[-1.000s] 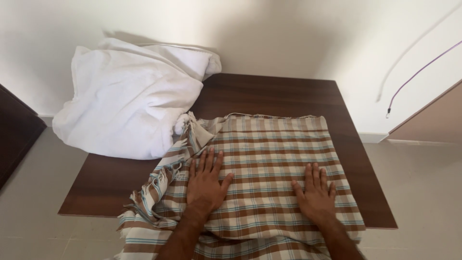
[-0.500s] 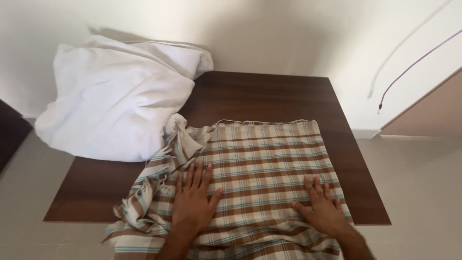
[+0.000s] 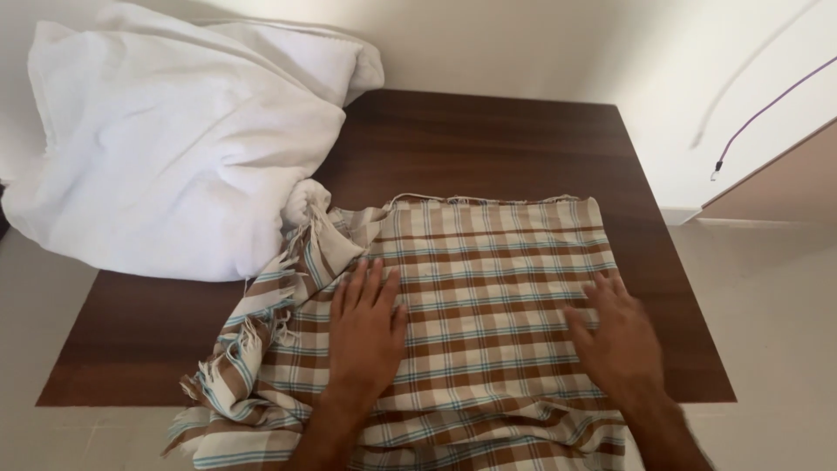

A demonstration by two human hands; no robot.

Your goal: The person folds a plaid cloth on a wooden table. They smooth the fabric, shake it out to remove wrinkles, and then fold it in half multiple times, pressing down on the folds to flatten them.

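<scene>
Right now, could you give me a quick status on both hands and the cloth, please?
Left hand and right hand open, flat on checked cloth. Cloth spread on dark wooden table, fringed left edge bunched. White bedding heap beside it, touching the fringe.

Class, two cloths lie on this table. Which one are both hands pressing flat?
The brown-and-white checked cloth, spread at the table's near edge under the left hand and right hand. The plain white cloth sits bunched and untouched at the far left.

Only 1 view exists, from the camera on the person's head. It looks steeply down and forward, from near, at the dark wooden table (image 3: 488, 139). The table's far edge meets the wall; its near edge lies just above the frame's bottom.
</scene>
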